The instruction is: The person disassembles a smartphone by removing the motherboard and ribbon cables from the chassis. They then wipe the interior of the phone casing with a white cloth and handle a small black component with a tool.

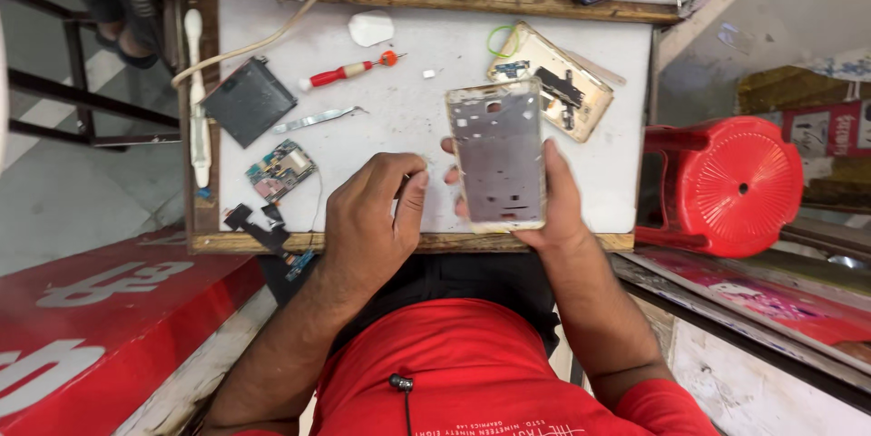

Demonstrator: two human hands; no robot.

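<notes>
Bright, even daylight; sharp, wide-angle edges.

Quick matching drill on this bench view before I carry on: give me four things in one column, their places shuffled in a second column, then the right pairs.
Things:
1. phone frame
2. red-handled screwdriver
3. tweezers
4. red stool

Places:
A. beside the table, off its right edge
B. flat on the white top, between the dark battery and the left hand
C. held up in the right hand
D. on the white top near the far edge, below the white pick

Pairs: 1-C, 2-D, 3-B, 4-A
</notes>
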